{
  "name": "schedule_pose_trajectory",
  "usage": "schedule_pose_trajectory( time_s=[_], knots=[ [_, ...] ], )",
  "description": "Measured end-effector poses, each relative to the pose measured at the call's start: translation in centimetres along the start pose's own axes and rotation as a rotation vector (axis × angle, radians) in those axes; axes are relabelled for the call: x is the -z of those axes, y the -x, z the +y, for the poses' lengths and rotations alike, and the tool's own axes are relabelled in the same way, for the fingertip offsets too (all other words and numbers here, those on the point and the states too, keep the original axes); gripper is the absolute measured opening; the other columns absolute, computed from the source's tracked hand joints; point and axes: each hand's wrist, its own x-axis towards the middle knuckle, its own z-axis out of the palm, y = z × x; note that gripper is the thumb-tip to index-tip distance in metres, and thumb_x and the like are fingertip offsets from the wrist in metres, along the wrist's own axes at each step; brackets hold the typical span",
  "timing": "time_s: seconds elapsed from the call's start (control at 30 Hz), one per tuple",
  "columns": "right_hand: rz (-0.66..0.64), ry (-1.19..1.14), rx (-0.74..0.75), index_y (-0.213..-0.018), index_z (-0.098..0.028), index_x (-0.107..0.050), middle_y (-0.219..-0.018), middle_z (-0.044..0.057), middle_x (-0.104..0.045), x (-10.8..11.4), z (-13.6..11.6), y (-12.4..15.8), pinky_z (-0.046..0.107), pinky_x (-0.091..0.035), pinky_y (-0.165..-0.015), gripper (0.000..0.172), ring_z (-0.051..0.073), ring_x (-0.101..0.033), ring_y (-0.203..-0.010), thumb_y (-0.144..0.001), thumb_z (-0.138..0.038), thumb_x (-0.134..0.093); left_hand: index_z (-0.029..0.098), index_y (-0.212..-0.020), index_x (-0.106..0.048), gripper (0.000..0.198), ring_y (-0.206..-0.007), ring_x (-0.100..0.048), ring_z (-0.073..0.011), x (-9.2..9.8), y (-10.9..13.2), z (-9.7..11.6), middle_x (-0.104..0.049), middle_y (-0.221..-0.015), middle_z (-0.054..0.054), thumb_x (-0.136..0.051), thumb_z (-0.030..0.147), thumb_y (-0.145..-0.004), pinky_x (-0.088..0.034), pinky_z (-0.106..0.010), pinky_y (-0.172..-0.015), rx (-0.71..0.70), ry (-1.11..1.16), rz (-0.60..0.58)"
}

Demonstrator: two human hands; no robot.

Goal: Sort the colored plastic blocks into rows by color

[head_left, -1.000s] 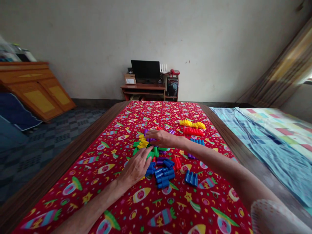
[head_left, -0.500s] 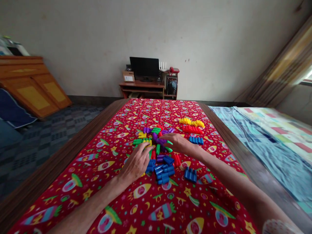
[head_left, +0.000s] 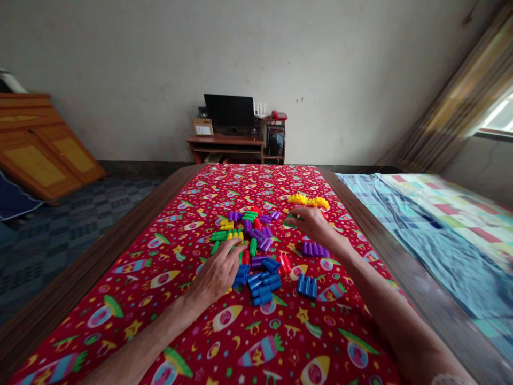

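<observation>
Our right hand (head_left: pixel 310 222) seems pinched on green plastic block (head_left: pixel 292 220). Ridged purple plastic row (head_left: pixel 315 249) lies just on its near side, long axis left-right. Multicoloured plastic block pile (head_left: pixel 258 233) left of it; our left hand (head_left: pixel 220 269), fingers loosely apart, nearer pile.

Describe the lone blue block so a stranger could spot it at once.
Start with the red rocket-print cloth and find the jumbled pile of toy blocks near its middle. Just right of the pile's near end, on the near side of the purple row, lies the blue block. Unlike the blue blocks bunched at that end, it touches no other block.
</observation>
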Motion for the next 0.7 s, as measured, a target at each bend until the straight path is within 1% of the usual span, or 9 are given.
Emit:
schedule_pose_trajectory(
  time_s=[0.1,0.13,0.17,0.23,0.3,0.37,0.47,0.57,0.7],
  knots=[
    [0.125,0.089,-0.189,-0.096,-0.015,-0.073,-0.073,0.004,-0.069,4.2,4.7,0.9,0.024,-0.039,-0.060,0.023,0.014,-0.059,-0.063,-0.088,-0.027,-0.055,0.017,-0.126,-0.056,0.038,-0.118,-0.057,-0.0246,0.0,0.1,-0.1,-0.057,-0.124,-0.012,-0.033,0.016,-0.097,-0.049,-0.041,-0.103,-0.006,0.000,0.002],
    [0.137,0.140,-0.254,-0.095,-0.014,-0.074,-0.073,0.005,-0.070,5.3,6.4,1.4,0.024,-0.040,-0.060,0.025,0.015,-0.059,-0.063,-0.087,-0.026,-0.054,0.016,-0.126,-0.056,0.038,-0.118,-0.057,-0.0249,-0.1,0.1,-0.2,-0.057,-0.123,-0.012,-0.033,0.016,-0.097,-0.049,-0.041,-0.103,-0.008,-0.003,0.001],
    [0.122,0.192,-0.309,-0.093,-0.013,-0.075,-0.072,0.006,-0.070,6.0,8.0,2.0,0.025,-0.040,-0.061,0.027,0.016,-0.060,-0.063,-0.085,-0.023,-0.051,0.016,-0.126,-0.056,0.038,-0.118,-0.057,-0.0250,-0.1,0.1,-0.2,-0.057,-0.123,-0.013,-0.032,0.016,-0.097,-0.049,-0.041,-0.103,-0.012,-0.005,0.001],
    [0.062,0.260,-0.404,-0.091,-0.012,-0.076,-0.071,0.008,-0.071,6.5,10.6,3.1,0.025,-0.042,-0.061,0.031,0.018,-0.062,-0.065,-0.083,-0.019,-0.047,0.015,-0.126,-0.056,0.037,-0.118,-0.056,-0.0249,-0.2,0.2,-0.3,-0.056,-0.124,-0.013,-0.032,0.016,-0.097,-0.049,-0.041,-0.103,-0.020,-0.004,0.001],
    [-0.030,0.296,-0.442,-0.088,-0.012,-0.077,-0.071,0.008,-0.072,5.8,12.1,3.9,0.024,-0.043,-0.062,0.032,0.018,-0.064,-0.066,-0.081,-0.016,-0.046,0.016,-0.127,-0.055,0.037,-0.119,-0.055,-0.0244,-0.3,0.2,-0.4,-0.055,-0.125,-0.013,-0.033,0.016,-0.097,-0.049,-0.040,-0.103,-0.021,0.002,0.000],
    [-0.100,0.317,-0.440,-0.087,-0.014,-0.078,-0.073,0.007,-0.074,4.6,12.7,4.2,0.023,-0.044,-0.063,0.031,0.018,-0.066,-0.069,-0.079,-0.014,-0.048,0.017,-0.128,-0.054,0.038,-0.120,-0.055,-0.0241,-0.4,0.2,-0.5,-0.054,-0.126,-0.012,-0.033,0.016,-0.097,-0.048,-0.041,-0.104,-0.019,0.008,-0.004],
    [-0.122,0.359,-0.459,-0.093,-0.016,-0.078,-0.081,0.008,-0.076,3.7,12.8,4.1,0.023,-0.045,-0.065,0.031,0.020,-0.069,-0.077,-0.081,-0.013,-0.049,0.019,-0.128,-0.054,0.037,-0.119,-0.055,-0.0240,-0.4,0.2,-0.5,-0.055,-0.126,-0.011,-0.033,0.016,-0.097,-0.048,-0.041,-0.104,-0.021,0.009,-0.002],
    [-0.175,0.379,-0.463,-0.101,-0.016,-0.076,-0.090,0.010,-0.076,4.0,12.9,4.1,0.024,-0.047,-0.069,0.030,0.022,-0.070,-0.084,-0.083,-0.014,-0.052,0.019,-0.126,-0.056,0.037,-0.118,-0.056,-0.0244,-0.2,0.1,-0.4,-0.056,-0.125,-0.012,-0.033,0.016,-0.097,-0.050,-0.041,-0.103,-0.023,0.002,0.000],
    [-0.350,0.317,-0.376,-0.109,-0.017,-0.073,-0.091,0.006,-0.076,4.8,12.6,4.4,0.023,-0.047,-0.069,0.033,0.019,-0.069,-0.079,-0.078,-0.016,-0.063,0.019,-0.126,-0.057,0.038,-0.117,-0.058,-0.0248,-0.1,0.0,-0.2,-0.058,-0.123,-0.012,-0.032,0.017,-0.097,-0.051,-0.041,-0.101,-0.017,-0.022,0.003]
  ],
)
